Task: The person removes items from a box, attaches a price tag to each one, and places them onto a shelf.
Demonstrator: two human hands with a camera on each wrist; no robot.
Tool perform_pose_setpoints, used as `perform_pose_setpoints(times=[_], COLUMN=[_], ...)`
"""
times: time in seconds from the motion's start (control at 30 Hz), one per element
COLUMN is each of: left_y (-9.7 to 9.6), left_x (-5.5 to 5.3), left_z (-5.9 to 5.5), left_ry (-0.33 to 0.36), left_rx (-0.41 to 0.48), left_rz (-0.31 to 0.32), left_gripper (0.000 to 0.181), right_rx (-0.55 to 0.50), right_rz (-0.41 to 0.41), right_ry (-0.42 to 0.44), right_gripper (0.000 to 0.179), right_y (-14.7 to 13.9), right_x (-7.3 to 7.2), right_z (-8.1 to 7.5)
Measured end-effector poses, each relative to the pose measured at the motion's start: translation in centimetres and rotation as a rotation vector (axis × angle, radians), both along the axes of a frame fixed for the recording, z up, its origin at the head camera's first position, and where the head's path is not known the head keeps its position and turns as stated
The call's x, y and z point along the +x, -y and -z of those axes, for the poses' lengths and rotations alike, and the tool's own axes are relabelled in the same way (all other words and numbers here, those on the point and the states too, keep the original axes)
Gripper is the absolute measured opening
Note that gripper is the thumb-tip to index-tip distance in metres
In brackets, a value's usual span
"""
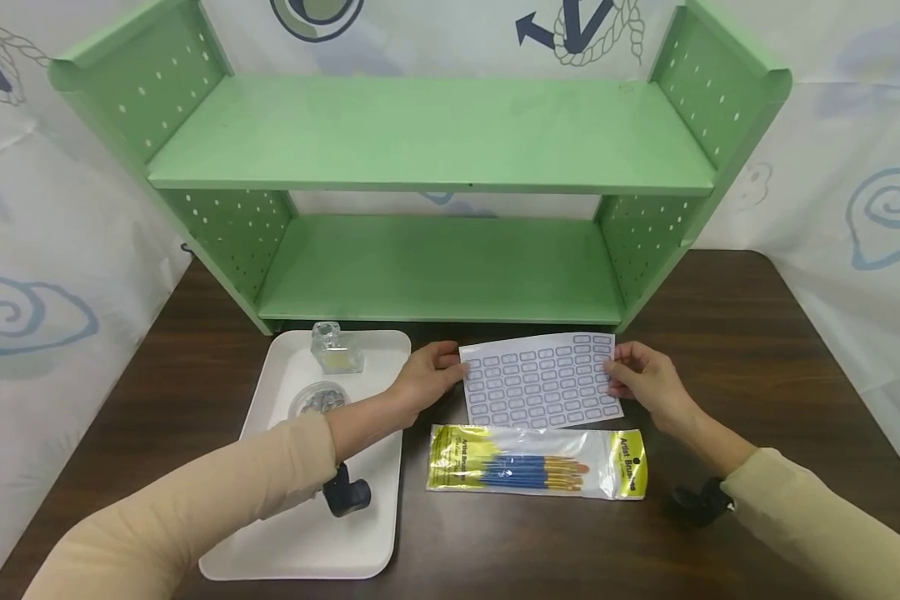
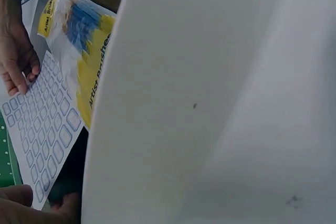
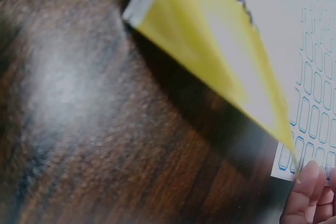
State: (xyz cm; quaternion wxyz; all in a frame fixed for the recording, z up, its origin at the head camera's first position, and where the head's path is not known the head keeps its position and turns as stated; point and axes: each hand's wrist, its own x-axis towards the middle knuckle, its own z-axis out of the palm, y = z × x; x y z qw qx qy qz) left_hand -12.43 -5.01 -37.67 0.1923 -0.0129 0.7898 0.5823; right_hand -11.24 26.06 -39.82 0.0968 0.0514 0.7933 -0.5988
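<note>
A white sheet of blue-framed label stickers (image 1: 542, 379) spans the space between both hands, just in front of the green shelf. My left hand (image 1: 426, 377) pinches its left edge, thumb on top. At the opposite edge my right hand (image 1: 651, 385) pinches the sheet between thumb and fingers. Closer to me, a clear and yellow pack of artist brushes (image 1: 536, 462) lies flat, overlapping the sheet's lower border. Blue-handled brushes show through its window. In the right wrist view, right fingertips (image 3: 310, 174) are on the sheet beside the pack's yellow end (image 3: 210, 51).
A two-tier green shelf (image 1: 435, 133) stands at the back of the dark wooden table (image 1: 510, 542). On the left, under my left forearm, a white tray (image 1: 330, 542) bears a small glass bottle (image 1: 337, 350) and a round clear container (image 1: 321, 396) with silvery contents.
</note>
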Motion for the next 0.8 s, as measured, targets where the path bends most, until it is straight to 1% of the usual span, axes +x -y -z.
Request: perform_pose_setpoints(times=[0.17, 0.3, 0.5, 0.63, 0.8], left_y=[-0.4, -0.3, 0.1, 0.3, 0.6], left_x=[-0.2, -0.5, -0.9, -1.2, -1.4], left_z=[0.2, 0.1, 0.0, -0.1, -0.5], left_ry=[0.0, -0.017, -0.032, -0.05, -0.056], left_rx=[0.032, 0.011, -0.002, -0.004, -0.008], left_rz=[-0.035, -0.053, -0.082, -0.085, -0.088], left_gripper=[0.032, 0.024, 0.02, 0.02, 0.021], right_rx=[0.005, 0.035, 0.097, 0.12, 0.099], right_rz=[0.01, 0.009, -0.001, 0.002, 0.001], right_ry=[-0.001, -0.005, -0.012, -0.008, 0.004], right_gripper=[0.021, 0.023, 0.025, 0.026, 0.027], right_y=[0.2, 0.2, 0.5, 0.7, 0.9], right_x=[0.0, 0.1, 0.1, 0.1, 0.1], right_z=[-0.1, -0.1, -0.2, -0.5, -1.0])
